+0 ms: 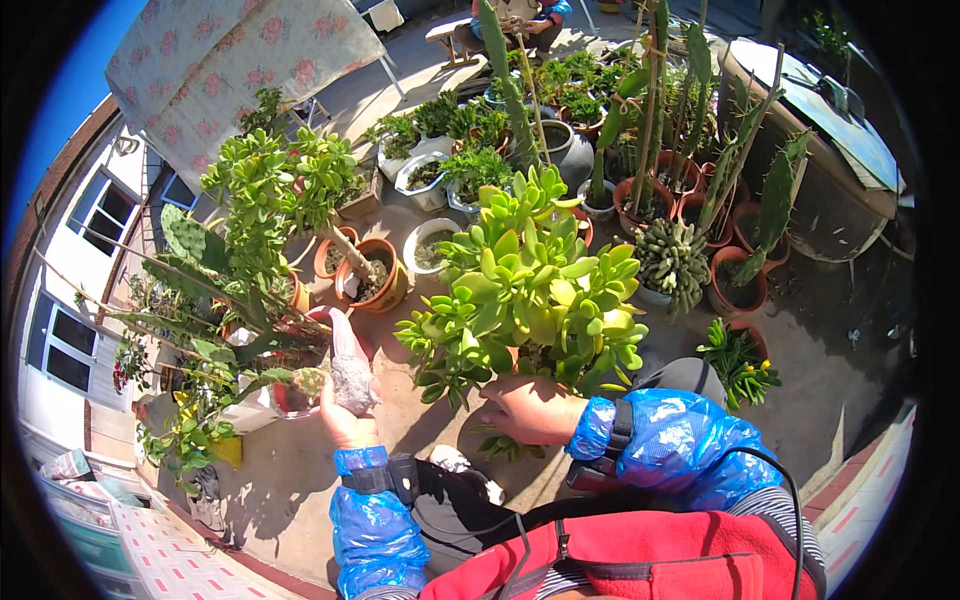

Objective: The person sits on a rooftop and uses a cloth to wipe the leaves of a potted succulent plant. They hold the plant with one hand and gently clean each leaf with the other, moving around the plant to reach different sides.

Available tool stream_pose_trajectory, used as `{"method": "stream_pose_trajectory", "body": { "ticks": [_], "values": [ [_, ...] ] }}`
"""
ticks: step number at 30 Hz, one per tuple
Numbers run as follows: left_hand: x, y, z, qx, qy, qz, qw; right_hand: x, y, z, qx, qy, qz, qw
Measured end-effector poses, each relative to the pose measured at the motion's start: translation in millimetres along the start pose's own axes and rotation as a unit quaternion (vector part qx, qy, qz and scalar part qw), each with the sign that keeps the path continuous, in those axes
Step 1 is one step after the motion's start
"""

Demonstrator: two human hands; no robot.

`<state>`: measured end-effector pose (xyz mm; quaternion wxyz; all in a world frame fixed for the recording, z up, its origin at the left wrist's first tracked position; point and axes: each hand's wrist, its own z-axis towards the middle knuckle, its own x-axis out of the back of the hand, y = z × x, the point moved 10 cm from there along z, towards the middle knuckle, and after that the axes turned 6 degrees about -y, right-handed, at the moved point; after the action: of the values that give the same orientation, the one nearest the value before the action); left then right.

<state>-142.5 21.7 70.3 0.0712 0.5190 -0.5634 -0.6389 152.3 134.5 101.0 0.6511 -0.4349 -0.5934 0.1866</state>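
My left hand point(350, 428) is raised on the left, its fingers closed round a pinkish, tapered, scoop-like thing point(347, 338) whose near part carries grey, gritty matter point(354, 384). Its exact kind is not clear. In front of me stands a large jade-like succulent point(540, 285) with thick yellow-green leaves; its pot is mostly hidden by them. Low at the near side of this plant, my right hand point(535, 408) is closed with its fingertips curled in by the lowest leaves. What it grips, if anything, is hidden. Green leaves point(510, 445) show just below that hand.
Left stand another succulent point(270, 190), its orange pot point(385, 290) and prickly cacti. A white pot point(430, 245) is beyond. Tall spiny cacti point(775, 200) and orange pots point(738, 280) crowd the right. A small plant point(738, 365) sits near right. Another person point(535, 25) sits far back.
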Motion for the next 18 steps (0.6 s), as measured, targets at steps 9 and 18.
{"method": "stream_pose_trajectory", "body": {
  "ticks": [9, 18],
  "values": [
    [12.8, -19.5, 14.5, 0.036, 0.001, 0.006, 0.999, 0.8, -8.3, -3.3, 0.007, 0.008, -0.027, 1.0],
    [-7.5, -24.0, 4.9, 0.053, -0.057, -0.03, 0.996, -7.6, -4.7, -1.7, 0.01, -0.009, -0.025, 1.0]
  ]
}}
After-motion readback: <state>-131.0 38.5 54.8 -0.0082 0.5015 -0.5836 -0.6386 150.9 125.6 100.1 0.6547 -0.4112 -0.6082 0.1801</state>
